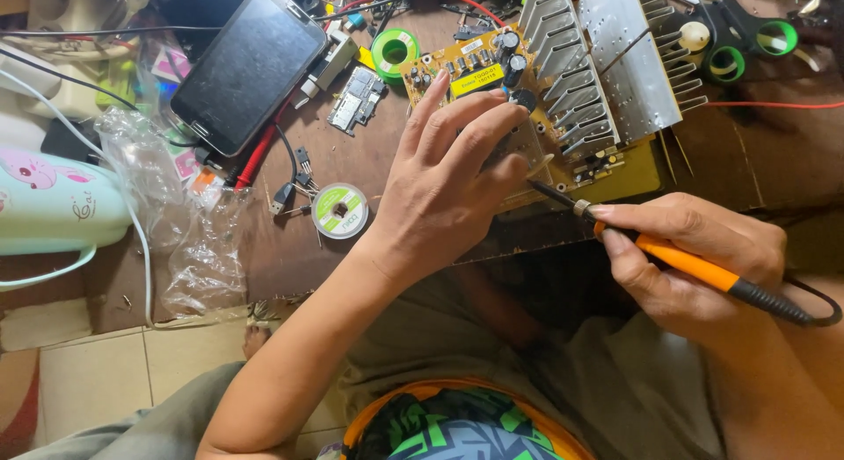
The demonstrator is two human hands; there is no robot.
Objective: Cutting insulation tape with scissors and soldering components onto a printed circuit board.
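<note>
nearest the lens, a lap in grey cloth and a bright green-and-orange patterned fabric filled the bottom of the view, with both forearms rising from it toward the yellow circuit board.

left hand lay palm-down on the near edge of the circuit board, fingers spread and pressed flat rather than curled around anything, seemingly to pin the board steady. right hand, just to the right of the board's near corner, was closed in a pen-like hold on an orange-handled soldering iron; its dark tip reached in to the board beside the left fingertips, a grip that suited fine, angled work. the iron's black cord ran off the right edge.

on the board's far right side sat two finned aluminium heat sinks. beyond them lay black scissors with green-lined handles. left of the board were a green roll of tape, a small bare circuit module, a tilted dark-screened phone and, nearer, a round spool. further left lay crumpled clear plastic and a pale mint container with a handle.

the left hand hid the exact joint being touched, and the tip's contact point could not be made out. the container and the scissors were cut off by the frame edges.
</note>
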